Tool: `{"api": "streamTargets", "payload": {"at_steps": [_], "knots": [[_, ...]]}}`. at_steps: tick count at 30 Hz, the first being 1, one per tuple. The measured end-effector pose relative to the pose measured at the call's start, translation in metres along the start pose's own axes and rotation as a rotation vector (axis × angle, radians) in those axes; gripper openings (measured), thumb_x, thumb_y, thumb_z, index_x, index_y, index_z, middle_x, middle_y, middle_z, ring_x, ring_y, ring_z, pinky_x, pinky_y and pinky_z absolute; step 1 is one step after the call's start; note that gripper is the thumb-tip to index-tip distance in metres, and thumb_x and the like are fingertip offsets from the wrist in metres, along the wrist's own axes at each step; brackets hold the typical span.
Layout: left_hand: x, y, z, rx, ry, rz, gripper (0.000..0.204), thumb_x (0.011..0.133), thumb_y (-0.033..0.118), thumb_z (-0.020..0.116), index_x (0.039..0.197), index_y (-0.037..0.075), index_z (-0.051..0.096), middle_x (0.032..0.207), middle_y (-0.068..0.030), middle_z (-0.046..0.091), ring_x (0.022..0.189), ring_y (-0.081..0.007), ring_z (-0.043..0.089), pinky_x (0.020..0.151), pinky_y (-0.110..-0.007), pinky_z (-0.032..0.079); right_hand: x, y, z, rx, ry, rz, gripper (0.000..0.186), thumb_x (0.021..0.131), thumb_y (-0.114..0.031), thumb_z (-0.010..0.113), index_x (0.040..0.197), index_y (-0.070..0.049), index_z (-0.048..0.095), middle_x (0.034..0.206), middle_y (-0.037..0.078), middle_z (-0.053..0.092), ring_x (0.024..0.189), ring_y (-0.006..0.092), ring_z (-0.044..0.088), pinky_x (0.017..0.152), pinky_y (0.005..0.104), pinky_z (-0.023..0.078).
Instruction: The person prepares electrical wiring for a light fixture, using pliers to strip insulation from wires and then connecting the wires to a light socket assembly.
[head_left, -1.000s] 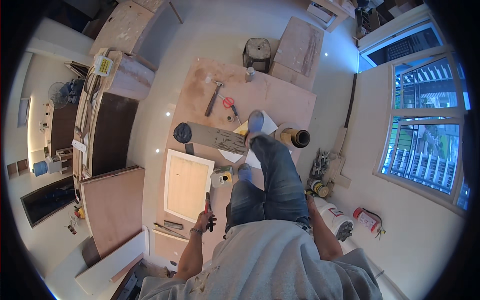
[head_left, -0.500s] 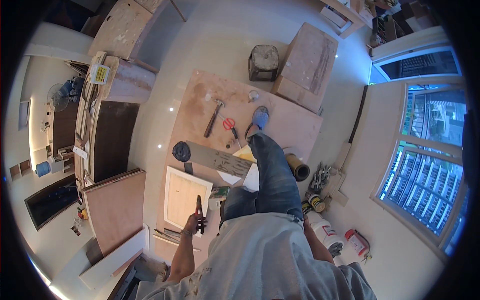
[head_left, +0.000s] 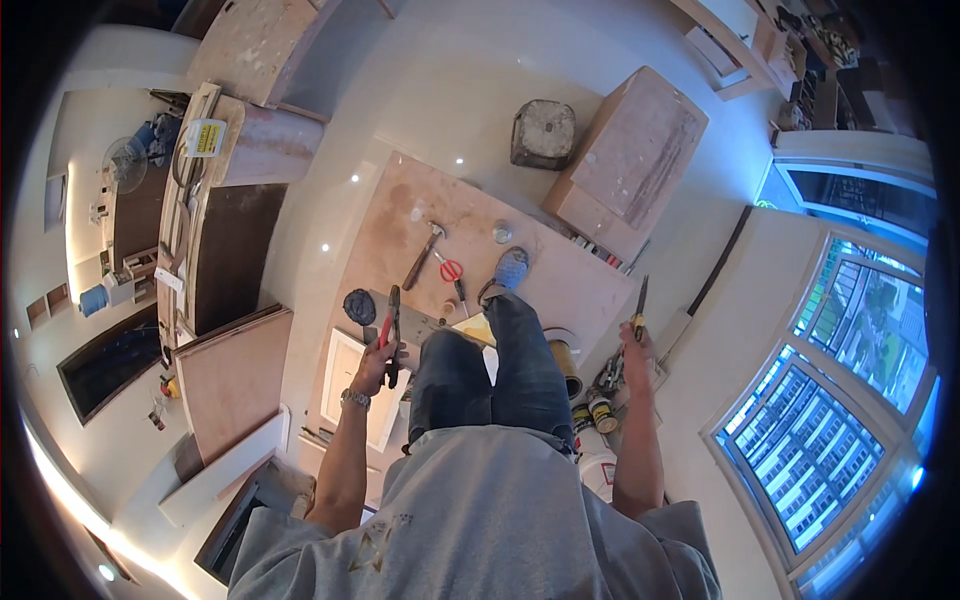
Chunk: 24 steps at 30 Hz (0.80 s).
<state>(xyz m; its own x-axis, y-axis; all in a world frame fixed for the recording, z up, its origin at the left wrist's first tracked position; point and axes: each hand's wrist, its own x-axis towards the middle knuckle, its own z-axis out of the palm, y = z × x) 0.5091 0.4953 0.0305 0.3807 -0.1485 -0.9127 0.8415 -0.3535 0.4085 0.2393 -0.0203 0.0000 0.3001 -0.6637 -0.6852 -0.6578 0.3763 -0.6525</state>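
Observation:
My left hand (head_left: 372,370) is closed round the red and dark handles of a pair of pliers (head_left: 391,312), its jaws pointing away from me. Out to the right, my right hand (head_left: 637,360) grips a slim, dark, pointed tool with a yellow part (head_left: 641,312); its exact kind is too small to make out. Both hands are raised on either side of my legs. On the board (head_left: 400,195) ahead lie a hammer (head_left: 421,262), red-handled scissors (head_left: 450,271) and a small clear jar (head_left: 502,232). A white-edged panel (head_left: 342,375) lies below my left hand.
My shoe (head_left: 511,268) rests on the board. A round stool (head_left: 543,134) and a large wooden box (head_left: 640,150) stand beyond it. Right of my legs are a roll-like cylinder (head_left: 563,358) and several tins (head_left: 602,413). Wooden panels (head_left: 235,365) lean at left.
My right hand has come up from beside my hip with the pointed tool in it. My left hand has risen with the pliers. My view has shifted, and my legs stand closer together.

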Motion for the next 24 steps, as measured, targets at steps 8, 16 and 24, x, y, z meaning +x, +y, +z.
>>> {"api": "streamTargets", "payload": {"at_steps": [8, 16, 24], "knots": [[0.016, 0.014, -0.012, -0.033, 0.167, 0.005, 0.036, 0.102, 0.030, 0.062, 0.121, 0.000, 0.059, 0.107, -0.0119, 0.068, 0.095, -0.0248, 0.070, 0.078, -0.040, 0.059, 0.023, 0.002, 0.000, -0.301, -0.032, -0.182, 0.025, 0.100, -0.032, 0.069, 0.109, -0.010, 0.067, 0.079, -0.003, 0.058, 0.065, 0.0063, 0.047, 0.057, 0.0275, 0.039], [0.013, -0.045, -0.024, -0.123, 0.319, -0.303, 0.028, 0.100, 0.028, 0.060, 0.108, 0.002, 0.058, 0.100, -0.0138, 0.066, 0.088, -0.0280, 0.070, 0.074, -0.045, 0.061, -0.022, 0.054, -0.005, -0.369, -0.103, 0.531, 0.024, 0.096, -0.032, 0.071, 0.096, -0.009, 0.066, 0.077, -0.001, 0.059, 0.064, 0.0104, 0.054, 0.053, 0.0307, 0.040], [0.063, -0.018, -0.021, -0.002, 0.112, -0.441, 0.027, 0.099, 0.031, 0.062, 0.106, 0.004, 0.059, 0.090, -0.0087, 0.064, 0.079, -0.0224, 0.066, 0.070, -0.041, 0.057, 0.010, 0.059, 0.012, 0.025, 0.114, 0.461, 0.023, 0.095, -0.028, 0.070, 0.100, -0.005, 0.070, 0.079, -0.002, 0.062, 0.065, 0.0109, 0.056, 0.053, 0.0289, 0.042]]}}
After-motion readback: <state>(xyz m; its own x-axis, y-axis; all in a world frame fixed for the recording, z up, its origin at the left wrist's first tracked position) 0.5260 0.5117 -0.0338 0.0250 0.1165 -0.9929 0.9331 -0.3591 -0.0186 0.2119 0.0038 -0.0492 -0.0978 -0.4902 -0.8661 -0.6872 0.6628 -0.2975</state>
